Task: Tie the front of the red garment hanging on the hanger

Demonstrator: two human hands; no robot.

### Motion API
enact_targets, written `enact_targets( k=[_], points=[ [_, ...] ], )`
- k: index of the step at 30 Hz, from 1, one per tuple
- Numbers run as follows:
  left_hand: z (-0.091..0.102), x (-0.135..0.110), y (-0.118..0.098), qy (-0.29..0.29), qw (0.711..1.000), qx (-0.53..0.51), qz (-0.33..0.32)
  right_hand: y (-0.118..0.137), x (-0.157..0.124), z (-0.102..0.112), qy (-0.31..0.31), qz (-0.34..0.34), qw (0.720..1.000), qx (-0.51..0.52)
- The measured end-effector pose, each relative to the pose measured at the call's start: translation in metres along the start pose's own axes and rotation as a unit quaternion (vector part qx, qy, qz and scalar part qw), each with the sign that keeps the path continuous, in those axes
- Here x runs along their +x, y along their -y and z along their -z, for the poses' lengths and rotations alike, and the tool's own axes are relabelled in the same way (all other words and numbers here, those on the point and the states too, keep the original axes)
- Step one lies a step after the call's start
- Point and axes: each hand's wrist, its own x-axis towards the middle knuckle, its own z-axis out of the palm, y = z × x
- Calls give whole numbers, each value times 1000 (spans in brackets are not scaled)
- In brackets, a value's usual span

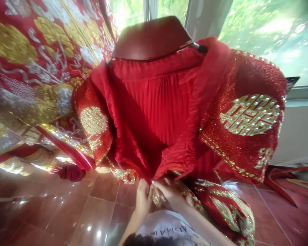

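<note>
A red gown (166, 102) with a pleated inner bodice hangs in front of me. Gold medallions set with stones decorate its glittery short sleeves (251, 114). Its bodice stands open at the top, and the two edges come together low at the centre. There my left hand (143, 194) pinches the edge of the red fabric. Close beside it, my right hand (165, 189) also has its fingers closed on the gown. What lies between the fingertips is too small to make out. Gold-embroidered fabric (226, 208) hangs below and to the right of my hands.
A dark red mannequin or hanger top (151, 37) rises out of the gown's neck. At left hangs another red garment with gold and silver embroidery (48, 44). Windows (277, 37) stand behind, and the floor is reddish tile (74, 212). Red straps (282, 188) lie at right.
</note>
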Motion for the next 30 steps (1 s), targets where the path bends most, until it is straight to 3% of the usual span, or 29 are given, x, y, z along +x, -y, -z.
enact_targets(
  k=[9,15,20,30],
  points=[
    [-6,15,-10,8,995,-50,83,2,-5,-18,-59,-33,994,81],
    [-11,20,-1,-1,994,-32,103,-4,17,-24,-75,-36,993,86],
    [-18,19,4,-22,994,-46,99,-5,20,-27,-93,-39,991,93],
    [-20,17,9,-51,990,-59,119,23,5,-33,-101,-21,989,107]
  ],
)
